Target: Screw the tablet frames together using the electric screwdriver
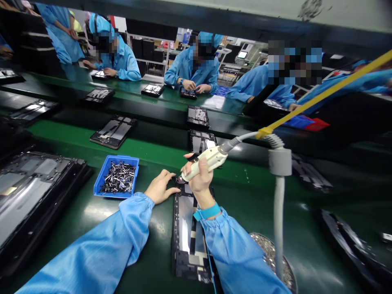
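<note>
My right hand (200, 179) is shut around a cream electric screwdriver (203, 164), with its tip pointing down and left at the top end of a black tablet frame (186, 232). The frame lies lengthwise on the green conveyor belt (76, 141). My left hand (159, 187) rests beside the tip, its fingers on the frame's upper corner and holding nothing. A blue bin (105, 175) of small dark metal parts stands just left of that hand. My forearm hides part of the frame.
A grey hose (278, 216) and yellow strap (318, 94) run up and right from the screwdriver. Further frames (113, 131) lie on the belt. A large black frame (30, 196) sits at left, and a round metal dish (269, 253) at lower right. Co-workers (192, 67) sit opposite.
</note>
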Action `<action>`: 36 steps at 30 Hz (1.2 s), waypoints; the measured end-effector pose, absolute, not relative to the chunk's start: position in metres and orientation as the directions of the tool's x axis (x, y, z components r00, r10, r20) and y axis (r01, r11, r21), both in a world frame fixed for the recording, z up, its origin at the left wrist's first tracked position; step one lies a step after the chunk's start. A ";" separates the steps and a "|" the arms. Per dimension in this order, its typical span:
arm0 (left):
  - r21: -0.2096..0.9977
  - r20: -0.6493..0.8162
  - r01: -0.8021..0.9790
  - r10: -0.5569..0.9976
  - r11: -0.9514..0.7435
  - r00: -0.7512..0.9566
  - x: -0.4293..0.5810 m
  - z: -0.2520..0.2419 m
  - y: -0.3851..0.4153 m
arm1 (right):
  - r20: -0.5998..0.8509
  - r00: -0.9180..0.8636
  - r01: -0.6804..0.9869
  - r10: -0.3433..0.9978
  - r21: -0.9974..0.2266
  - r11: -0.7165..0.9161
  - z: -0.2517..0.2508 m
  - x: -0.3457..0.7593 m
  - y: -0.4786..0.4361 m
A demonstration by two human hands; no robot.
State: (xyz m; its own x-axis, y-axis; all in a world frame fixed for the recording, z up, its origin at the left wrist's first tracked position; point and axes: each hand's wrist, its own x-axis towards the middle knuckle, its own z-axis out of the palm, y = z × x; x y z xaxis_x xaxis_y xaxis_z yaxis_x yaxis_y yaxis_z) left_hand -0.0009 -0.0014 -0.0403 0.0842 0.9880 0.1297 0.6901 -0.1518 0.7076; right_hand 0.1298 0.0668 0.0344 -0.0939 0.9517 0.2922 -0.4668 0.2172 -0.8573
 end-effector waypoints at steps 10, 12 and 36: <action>0.590 -0.016 0.803 0.994 -0.079 0.109 0.008 -0.022 -0.003 | 0.274 -0.108 -0.405 0.956 -0.890 0.210 0.019 0.120 0.072; 0.587 -0.030 0.807 0.994 -0.069 0.106 0.009 -0.022 -0.004 | 0.272 -0.107 -0.393 0.956 -0.895 0.211 0.017 0.119 0.072; 0.969 -0.151 0.181 0.983 0.167 -0.099 0.088 -0.052 -0.140 | 0.461 -0.193 -0.645 0.866 -0.725 0.242 0.082 0.149 0.050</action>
